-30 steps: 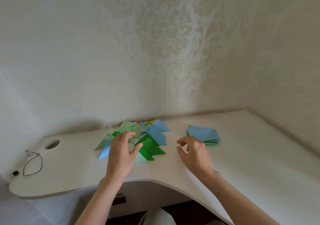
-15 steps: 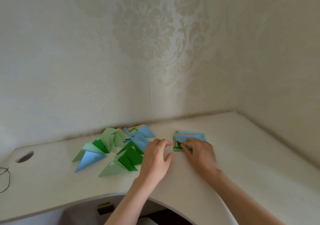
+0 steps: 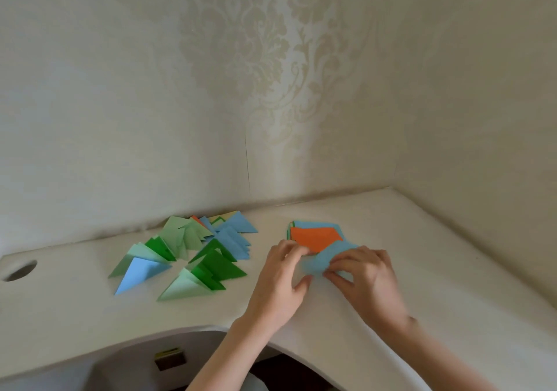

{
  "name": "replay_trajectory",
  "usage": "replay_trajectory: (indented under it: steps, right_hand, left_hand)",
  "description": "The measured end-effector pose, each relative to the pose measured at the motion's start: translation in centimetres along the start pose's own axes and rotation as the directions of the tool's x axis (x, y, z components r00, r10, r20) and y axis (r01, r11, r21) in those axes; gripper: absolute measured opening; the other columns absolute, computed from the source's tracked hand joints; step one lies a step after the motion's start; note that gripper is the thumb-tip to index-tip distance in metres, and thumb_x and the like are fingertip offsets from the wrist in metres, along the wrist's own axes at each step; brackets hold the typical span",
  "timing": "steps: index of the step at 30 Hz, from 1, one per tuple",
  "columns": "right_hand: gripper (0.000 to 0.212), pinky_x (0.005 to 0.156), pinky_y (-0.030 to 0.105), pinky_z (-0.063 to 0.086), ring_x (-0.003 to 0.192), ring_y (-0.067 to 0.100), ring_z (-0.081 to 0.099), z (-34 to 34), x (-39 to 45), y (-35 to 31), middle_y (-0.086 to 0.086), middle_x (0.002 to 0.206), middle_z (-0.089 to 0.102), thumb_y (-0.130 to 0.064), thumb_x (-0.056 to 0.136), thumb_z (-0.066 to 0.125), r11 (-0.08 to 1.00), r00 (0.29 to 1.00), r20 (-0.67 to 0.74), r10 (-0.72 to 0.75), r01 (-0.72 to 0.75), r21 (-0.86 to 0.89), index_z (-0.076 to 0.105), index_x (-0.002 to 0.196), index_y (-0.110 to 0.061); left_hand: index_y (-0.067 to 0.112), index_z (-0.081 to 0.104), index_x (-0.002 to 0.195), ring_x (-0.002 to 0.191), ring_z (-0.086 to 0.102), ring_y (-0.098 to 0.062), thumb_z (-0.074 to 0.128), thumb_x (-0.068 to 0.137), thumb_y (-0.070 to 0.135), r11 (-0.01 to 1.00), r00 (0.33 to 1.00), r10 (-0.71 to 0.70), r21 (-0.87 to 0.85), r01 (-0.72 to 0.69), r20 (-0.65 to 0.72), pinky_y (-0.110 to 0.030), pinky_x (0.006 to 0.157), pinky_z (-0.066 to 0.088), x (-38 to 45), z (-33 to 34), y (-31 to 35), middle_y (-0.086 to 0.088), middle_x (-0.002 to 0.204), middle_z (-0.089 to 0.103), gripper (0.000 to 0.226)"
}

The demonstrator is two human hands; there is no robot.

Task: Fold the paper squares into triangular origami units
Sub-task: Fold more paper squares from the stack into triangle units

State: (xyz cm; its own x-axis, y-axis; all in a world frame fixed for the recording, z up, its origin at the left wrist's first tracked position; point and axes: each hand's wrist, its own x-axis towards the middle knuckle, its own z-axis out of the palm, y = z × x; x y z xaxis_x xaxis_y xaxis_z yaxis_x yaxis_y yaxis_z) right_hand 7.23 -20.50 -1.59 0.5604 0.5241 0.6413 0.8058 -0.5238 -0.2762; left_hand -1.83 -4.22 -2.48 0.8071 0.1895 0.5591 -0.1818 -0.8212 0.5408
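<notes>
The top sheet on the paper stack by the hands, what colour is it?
Orange, clearest in the head view: the top sheet lies exposed on the stack.

1. Folded units (image 3: 193,255) are spread over the counter's (image 3: 452,285) left-centre, just beside the left hand (image 3: 278,282).
2. The paper stack (image 3: 316,235) lies just behind both hands, near the back wall.
3. A round hole (image 3: 19,270) sits at the far-left edge.
4. Bare counter stretches right of the right hand (image 3: 366,279) to the side wall.
</notes>
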Motion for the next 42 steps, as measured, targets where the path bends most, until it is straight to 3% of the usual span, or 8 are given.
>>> replay_trajectory:
  steps: [4,10,14,24,31,34,38,42]
  right_hand:
    - [0.006,0.065,0.031,0.042,0.072,0.009,0.064,0.3,-1.9,-0.6,-0.019,0.075,0.067,-0.037,0.067,0.071,0.998,0.994,0.100,0.054,-0.055,0.013,0.070,0.071,-0.034]
    - [0.009,0.070,0.033,0.052,0.076,0.009,0.063,1.1,-2.6,-0.5,-0.016,0.080,0.069,-0.039,0.077,0.068,0.950,0.960,0.156,0.231,-0.257,0.177,0.072,0.078,-0.031]
    - [0.015,0.076,0.019,0.049,0.075,-0.002,0.060,0.9,-1.9,-0.8,-0.016,0.083,0.067,-0.035,0.077,0.074,0.876,0.903,0.226,0.364,-0.415,0.247,0.071,0.091,-0.030]
    - [0.023,0.082,0.025,0.047,0.071,-0.002,0.051,0.9,-0.4,-1.1,-0.019,0.081,0.062,-0.033,0.072,0.075,0.797,0.765,0.404,0.502,-0.590,0.128,0.068,0.095,-0.034]
    - [0.019,0.062,0.000,0.036,0.067,-0.003,0.052,0.0,-0.3,-0.3,-0.022,0.075,0.060,-0.019,0.078,0.072,0.790,0.767,0.454,0.454,-0.582,0.194,0.072,0.095,-0.029]
    - [0.012,0.065,0.004,0.038,0.069,-0.003,0.053,-0.2,-0.4,-0.6,-0.024,0.072,0.057,-0.032,0.080,0.071,0.784,0.764,0.457,0.456,-0.587,0.200,0.073,0.092,-0.031]
    - [0.011,0.083,0.030,0.045,0.085,0.007,0.057,0.4,-1.1,-1.4,-0.019,0.082,0.057,-0.037,0.082,0.067,0.851,0.810,0.379,0.448,-0.516,0.097,0.072,0.088,-0.029]
    - [0.011,0.079,0.029,0.041,0.083,0.011,0.055,0.3,-1.0,-1.0,-0.012,0.087,0.060,-0.031,0.088,0.061,0.869,0.815,0.417,0.403,-0.483,0.105,0.070,0.088,-0.026]
  left_hand:
    - [0.023,0.060,0.110,0.107,0.049,-0.003,0.067,0.080,0.022,1.000,0.991,0.004,-0.011,-0.003,0.137,-0.008,0.091,0.036,-1.0,0.8,0.0,0.011,0.111,0.056,0.031]
    - [0.023,0.064,0.103,0.094,0.055,-0.006,0.066,0.085,0.026,0.998,0.995,-0.056,-0.023,0.058,0.085,-0.017,0.085,0.042,-0.9,1.5,0.0,0.017,0.094,0.063,0.018]
    - [0.025,0.065,0.102,0.091,0.055,-0.007,0.067,0.085,0.023,0.985,0.985,-0.162,-0.044,0.165,0.057,-0.020,0.083,0.043,-0.4,2.2,0.4,0.023,0.085,0.058,0.017]
    - [0.022,0.066,0.094,0.089,0.057,-0.002,0.072,0.078,0.012,0.954,0.959,-0.270,-0.112,0.279,0.085,-0.015,0.081,0.044,0.1,2.4,0.2,0.018,0.091,0.063,0.019]
    - [0.031,0.068,0.090,0.092,0.059,0.003,0.062,0.083,0.006,0.939,0.950,-0.286,-0.160,0.304,0.126,-0.009,0.082,0.044,-0.3,1.5,-0.5,0.020,0.095,0.067,0.027]
    - [0.038,0.066,0.094,0.098,0.056,0.005,0.056,0.084,0.003,0.940,0.954,-0.259,-0.190,0.285,0.149,-0.010,0.085,0.041,-0.5,1.1,-0.6,0.021,0.101,0.065,0.038]
    - [0.039,0.063,0.105,0.110,0.049,0.007,0.055,0.077,0.007,0.926,0.929,-0.257,-0.208,0.316,0.268,-0.009,0.092,0.036,-0.7,0.9,-0.2,0.022,0.113,0.060,0.043]
    - [0.036,0.061,0.110,0.113,0.049,0.002,0.056,0.075,0.005,0.952,0.950,-0.202,-0.180,0.247,0.237,-0.014,0.096,0.037,-1.0,1.1,-0.6,0.021,0.115,0.059,0.047]
